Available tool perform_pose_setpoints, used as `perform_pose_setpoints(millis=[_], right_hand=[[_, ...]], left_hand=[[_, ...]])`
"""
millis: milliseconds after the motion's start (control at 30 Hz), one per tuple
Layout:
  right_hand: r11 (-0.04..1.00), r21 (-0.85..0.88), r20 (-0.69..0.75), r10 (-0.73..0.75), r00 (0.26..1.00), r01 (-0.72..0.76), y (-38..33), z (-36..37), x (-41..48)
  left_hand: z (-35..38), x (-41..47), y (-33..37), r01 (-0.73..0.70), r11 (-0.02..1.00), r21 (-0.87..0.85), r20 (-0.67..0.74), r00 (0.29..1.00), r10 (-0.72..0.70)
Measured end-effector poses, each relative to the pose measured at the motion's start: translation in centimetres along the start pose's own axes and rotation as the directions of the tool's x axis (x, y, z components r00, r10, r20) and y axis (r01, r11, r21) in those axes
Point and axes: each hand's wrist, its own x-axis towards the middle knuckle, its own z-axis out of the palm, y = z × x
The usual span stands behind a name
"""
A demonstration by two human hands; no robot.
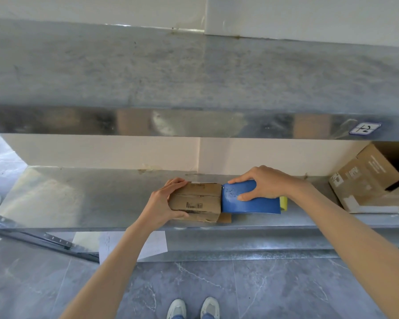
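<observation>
A small brown cardboard box (197, 200) with a barcode lies on the lower metal shelf (78, 196), near its front edge. My left hand (165, 202) grips the box's left end, thumb at the front and fingers over the top. Right beside the box, touching it, lies a blue package (249, 204) with a yellow end (283, 203) showing behind it. My right hand (262, 183) holds the blue package from above, fingers curled over its top and thumb on its front face.
A larger cardboard box (369, 178) lies tilted on the same shelf at the right. An upper metal shelf (194, 72) overhangs, with a label (364, 128) on its front lip. White papers (154, 244) lie below the shelf. My shoes (192, 308) stand on grey floor tiles.
</observation>
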Motion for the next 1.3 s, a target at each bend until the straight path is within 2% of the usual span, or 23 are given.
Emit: perform_pose_setpoints(millis=[200,367,533,733,933,1133,1200,1300], right_hand=[[0.998,-0.055,0.009,0.027,1.000,-0.026,-1.3,-0.6,0.6],[0.966,-0.257,-0.061,0.021,0.998,-0.036,-2.6,2.8,1.4],[0.965,-0.256,-0.163,0.008,0.987,-0.050,-1.3,4.4,1.3],[0.972,-0.150,-0.480,0.090,0.873,-0.182,1.1,6.2,1.3],[0.976,-0.033,-0.598,0.153,0.787,-0.215,2.5,9.4,2.3],[0.966,-0.075,-0.594,0.157,0.789,-0.249,3.3,10.7,3.1],[0.954,-0.138,-0.624,0.125,0.772,-0.266,3.2,10.9,2.9],[0.943,-0.165,-0.728,0.082,0.681,-0.290,2.2,11.1,2.3]], left_hand=[[0.0,0.1,0.0,0.008,1.000,-0.026,-0.001,1.000,-0.008],[0.3,0.0,0.4,0.019,0.999,-0.034,0.001,1.000,-0.019],[0.2,-0.1,0.6,0.049,0.998,-0.037,-0.011,0.999,-0.049],[0.4,-0.3,1.0,0.061,0.998,-0.017,-0.029,0.998,-0.061],[0.6,-0.6,1.1,0.094,0.995,-0.023,-0.064,0.993,-0.096],[0.2,-0.9,1.4,0.101,0.994,-0.027,-0.087,0.991,-0.103],[0.2,-1.0,1.4,0.095,0.994,-0.043,-0.090,0.991,-0.099],[0.5,-1.2,1.3,0.096,0.993,-0.066,-0.101,0.990,-0.103]])
